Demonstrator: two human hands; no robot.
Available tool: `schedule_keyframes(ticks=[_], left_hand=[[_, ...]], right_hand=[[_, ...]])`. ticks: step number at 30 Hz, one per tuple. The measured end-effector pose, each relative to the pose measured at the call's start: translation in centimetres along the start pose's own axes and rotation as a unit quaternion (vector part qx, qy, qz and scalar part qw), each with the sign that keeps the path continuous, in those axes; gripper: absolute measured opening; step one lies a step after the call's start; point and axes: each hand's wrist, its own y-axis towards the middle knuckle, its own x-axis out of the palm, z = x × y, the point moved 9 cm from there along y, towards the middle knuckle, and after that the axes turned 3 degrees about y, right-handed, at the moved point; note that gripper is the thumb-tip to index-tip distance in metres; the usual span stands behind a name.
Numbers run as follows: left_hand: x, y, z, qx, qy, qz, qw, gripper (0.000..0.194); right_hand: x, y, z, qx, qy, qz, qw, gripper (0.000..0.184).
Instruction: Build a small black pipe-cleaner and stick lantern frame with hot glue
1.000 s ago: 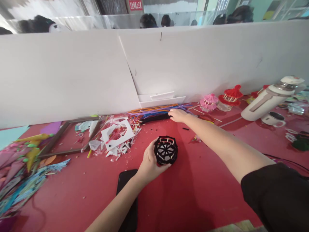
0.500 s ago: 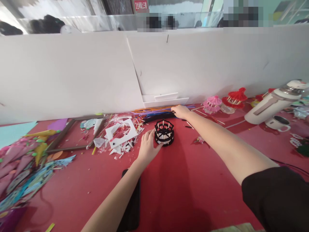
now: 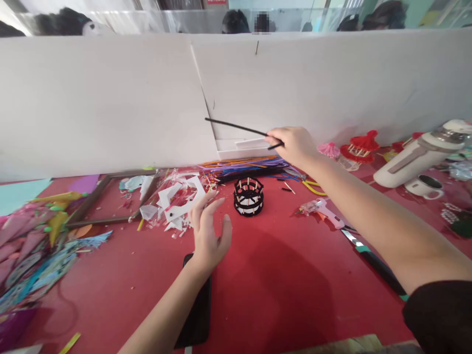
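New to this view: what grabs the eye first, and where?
Probably the thin black rod in the right hand, held up in front of the white panel. Next, likely the small black frame with pale posts, on the red table beyond and right of the open left hand. Then perhaps the red model, left of the flask.

On the bench (image 3: 265,295), the model (image 3: 249,202) stands before a bundle of stems (image 3: 254,172), a partition (image 3: 129,108) behind both. Left of the model lie scraps (image 3: 180,211), then a frame (image 3: 103,221); nearer and leftward, a phone (image 3: 201,314). Right of the model lies a glue gun (image 3: 330,214), a knife (image 3: 379,268) before that; farther right, a flask (image 3: 407,160) beside a mug (image 3: 418,188).
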Motion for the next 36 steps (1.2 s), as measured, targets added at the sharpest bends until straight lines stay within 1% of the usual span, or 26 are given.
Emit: schedule_keyframes(ticks=[1,2,3,4,5,6,7,8,9,11,12,14,16,18,20,22,24,26,27,29,31,33,36], left_hand=[[-1.3,0.2,1.4,0.03,0.003,0.012,0.999,0.041],[-2.4,0.3,3.1,0.076,0.02,0.014,0.997,0.042],[-3.1,0.1,4.7,0.118,0.039,0.01,0.992,0.044],[-3.3,-0.1,5.7,0.134,0.061,-0.008,0.989,0.045],[-3.1,-0.5,6.2,0.134,0.085,-0.042,0.986,0.047],[-2.5,-1.2,6.4,0.125,0.097,-0.09,0.983,0.048],[-1.5,-2.1,6.4,0.115,0.092,-0.15,0.978,0.043],[-0.6,-3.3,6.3,0.11,0.07,-0.208,0.969,0.034],[0.4,-4.7,6.0,0.099,0.043,-0.262,0.959,0.026],[1.8,-7.2,5.1,0.086,0.037,-0.343,0.935,0.029],[2.4,-8.4,4.2,0.06,0.053,-0.382,0.921,0.031],[2.8,-10.1,1.8,-0.019,0.088,-0.445,0.891,0.031],[2.4,-11.1,0.0,-0.108,0.077,-0.488,0.863,0.031],[2.2,-11.7,-0.3,-0.167,0.012,-0.531,0.831,0.032],[2.4,-12.2,0.5,-0.205,-0.074,-0.572,0.791,0.034],[3.1,-12.2,1.4,-0.256,-0.164,-0.581,0.755,0.034],[4.5,-12.2,2.1,-0.33,-0.26,-0.561,0.714,0.04],[6.5,-13.0,2.6,-0.418,-0.334,-0.543,0.647,0.05],[7.6,-13.4,2.9,-0.432,-0.343,-0.546,0.63,0.055],[9.5,-13.8,3.0,-0.448,-0.349,-0.542,0.619,0.058],[10.8,-14.1,2.8,-0.457,-0.346,-0.533,0.622,0.058],[11.4,-14.2,2.6,-0.464,-0.346,-0.525,0.624,0.057],[11.6,-14.2,2.9,-0.466,-0.359,-0.523,0.617,0.055]], right_hand=[[-0.6,-1.8,-1.3,-0.023,0.013,-0.005,1.0,0.033],[-0.6,-3.9,-3.3,-0.083,0.044,-0.032,0.995,0.031],[-0.4,-6.5,-5.6,-0.15,0.082,-0.067,0.983,0.03],[0.2,-9.2,-7.6,-0.205,0.116,-0.111,0.966,0.029],[0.9,-11.7,-9.2,-0.228,0.146,-0.147,0.951,0.029],[1.8,-14.0,-10.4,-0.241,0.158,-0.178,0.941,0.029],[3.0,-16.0,-11.2,-0.236,0.161,-0.214,0.934,0.029],[4.1,-17.6,-11.7,-0.223,0.171,-0.241,0.929,0.03],[5.3,-18.8,-11.7,-0.197,0.185,-0.263,0.926,0.03],[7.1,-20.6,-11.2,-0.161,0.215,-0.287,0.92,0.03],[7.8,-21.2,-10.7,-0.149,0.225,-0.295,0.917,0.03],[8.8,-22.2,-9.4,-0.131,0.232,-0.297,0.917,0.028],[9.2,-22.9,-8.0,-0.115,0.227,-0.292,0.922,0.026],[9.2,-23.3,-7.1,-0.104,0.219,-0.288,0.927,0.027],[9.2,-23.5,-7.0,-0.102,0.212,-0.287,0.928,0.029],[9.3,-23.4,-7.5,-0.11,0.205,-0.291,0.928,0.028],[9.7,-23.1,-8.4,-0.126,0.195,-0.3,0.925,0.026],[10.2,-22.7,-9.5,-0.137,0.179,-0.308,0.924,0.024],[10.5,-22.5,-9.8,-0.136,0.168,-0.309,0.926,0.023],[10.9,-22.1,-10.2,-0.125,0.145,-0.306,0.932,0.024],[11.2,-22.0,-10.3,-0.111,0.124,-0.304,0.938,0.026],[11.5,-22.2,-10.2,-0.101,0.108,-0.304,0.941,0.029],[11.8,-22.8,-10.0,-0.084,0.092,-0.298,0.946,0.041]])
